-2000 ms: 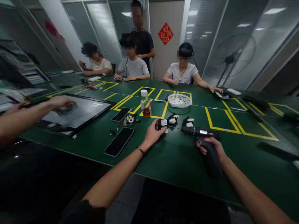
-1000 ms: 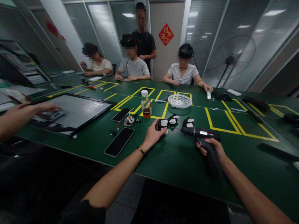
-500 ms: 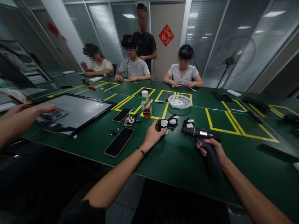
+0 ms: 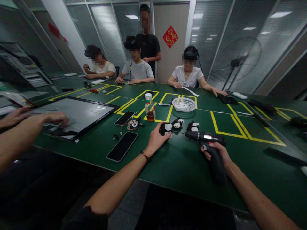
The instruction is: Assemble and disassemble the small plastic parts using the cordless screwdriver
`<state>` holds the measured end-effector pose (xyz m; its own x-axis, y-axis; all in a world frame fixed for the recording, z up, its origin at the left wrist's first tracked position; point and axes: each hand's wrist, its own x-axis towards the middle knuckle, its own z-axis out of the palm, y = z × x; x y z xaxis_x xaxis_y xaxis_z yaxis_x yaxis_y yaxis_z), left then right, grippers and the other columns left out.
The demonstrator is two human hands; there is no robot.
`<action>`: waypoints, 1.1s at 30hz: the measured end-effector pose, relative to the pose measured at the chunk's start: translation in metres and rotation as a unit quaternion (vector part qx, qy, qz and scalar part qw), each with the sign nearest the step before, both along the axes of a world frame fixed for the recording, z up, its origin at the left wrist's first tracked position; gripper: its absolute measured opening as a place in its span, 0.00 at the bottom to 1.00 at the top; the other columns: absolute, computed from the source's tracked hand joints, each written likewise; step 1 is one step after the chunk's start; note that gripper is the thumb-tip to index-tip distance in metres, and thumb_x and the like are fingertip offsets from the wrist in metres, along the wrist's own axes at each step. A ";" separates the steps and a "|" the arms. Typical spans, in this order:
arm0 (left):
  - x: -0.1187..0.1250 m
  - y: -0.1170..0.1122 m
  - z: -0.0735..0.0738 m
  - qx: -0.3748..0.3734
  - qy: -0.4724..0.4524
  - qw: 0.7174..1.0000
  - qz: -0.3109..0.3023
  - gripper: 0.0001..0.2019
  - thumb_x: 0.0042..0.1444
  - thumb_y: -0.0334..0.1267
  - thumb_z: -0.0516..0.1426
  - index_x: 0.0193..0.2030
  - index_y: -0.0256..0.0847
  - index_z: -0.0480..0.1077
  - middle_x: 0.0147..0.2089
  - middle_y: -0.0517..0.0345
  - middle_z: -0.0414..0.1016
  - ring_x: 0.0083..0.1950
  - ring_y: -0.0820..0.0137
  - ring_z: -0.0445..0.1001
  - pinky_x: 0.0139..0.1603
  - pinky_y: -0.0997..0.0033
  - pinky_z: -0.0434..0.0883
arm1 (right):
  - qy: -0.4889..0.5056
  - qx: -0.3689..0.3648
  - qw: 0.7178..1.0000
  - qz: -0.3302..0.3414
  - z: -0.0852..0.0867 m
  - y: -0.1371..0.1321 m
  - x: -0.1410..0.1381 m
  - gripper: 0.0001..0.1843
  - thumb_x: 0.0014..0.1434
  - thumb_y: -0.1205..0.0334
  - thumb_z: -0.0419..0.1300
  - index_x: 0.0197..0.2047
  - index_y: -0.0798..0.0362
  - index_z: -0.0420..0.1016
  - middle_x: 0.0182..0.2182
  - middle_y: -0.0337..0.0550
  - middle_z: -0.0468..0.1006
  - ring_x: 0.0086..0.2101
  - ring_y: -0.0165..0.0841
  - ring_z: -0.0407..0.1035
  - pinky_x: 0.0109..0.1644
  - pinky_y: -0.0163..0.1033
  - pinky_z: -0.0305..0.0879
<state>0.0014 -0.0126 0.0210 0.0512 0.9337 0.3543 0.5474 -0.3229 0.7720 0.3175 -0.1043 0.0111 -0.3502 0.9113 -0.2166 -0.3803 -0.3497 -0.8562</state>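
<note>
My left hand [image 4: 157, 138] is closed on a small black and white part [image 4: 166, 127] that rests on the green table [image 4: 182, 163]. A black electric screwdriver [image 4: 207, 142] is gripped by my right hand [image 4: 217, 150], its bit pointing left at the part, close to it. Two similar black and white parts [image 4: 177, 123] [image 4: 193, 126] lie just behind. A bracelet is on my left wrist.
Left of my hand lie two phones [image 4: 122, 146] [image 4: 124, 117], a small motor with wires [image 4: 132, 124] and a bottle of amber liquid [image 4: 150, 111]. A white fan grille [image 4: 184, 104] sits behind. A co-worker's hands [image 4: 51, 118] rest at a large screen panel [image 4: 76, 113]. Several people are across the table.
The screwdriver tip has edged slightly left towards the part. The co-worker's hands on the left shifted over the panel. The person opposite moved their hands and laid out a white strip.
</note>
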 end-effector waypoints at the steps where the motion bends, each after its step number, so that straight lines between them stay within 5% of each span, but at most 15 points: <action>1: 0.000 0.001 0.000 0.001 0.001 1.000 0.000 0.31 0.52 0.47 0.64 0.63 0.47 0.64 0.56 0.51 0.75 0.52 0.60 0.75 0.52 0.61 0.71 | -0.002 0.002 1.000 0.000 0.000 0.000 0.000 0.22 0.62 0.54 0.51 0.39 0.63 0.78 0.20 0.45 0.70 0.20 0.31 0.62 0.26 0.35 0.59; 33: 0.002 0.007 -0.009 -0.016 -0.016 1.000 -0.020 0.32 0.56 0.48 0.62 0.66 0.45 0.61 0.61 0.49 0.71 0.58 0.59 0.72 0.57 0.60 0.70 | -0.067 0.032 0.997 -0.010 0.009 -0.007 -0.005 0.18 0.61 0.54 0.55 0.39 0.60 0.78 0.20 0.45 0.72 0.20 0.32 0.63 0.26 0.37 0.60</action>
<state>0.0036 -0.0051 0.0117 0.0772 0.9423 0.3257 0.5100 -0.3181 0.7992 0.3124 -0.1114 0.0202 -0.3041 0.9312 -0.2011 -0.2675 -0.2861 -0.9201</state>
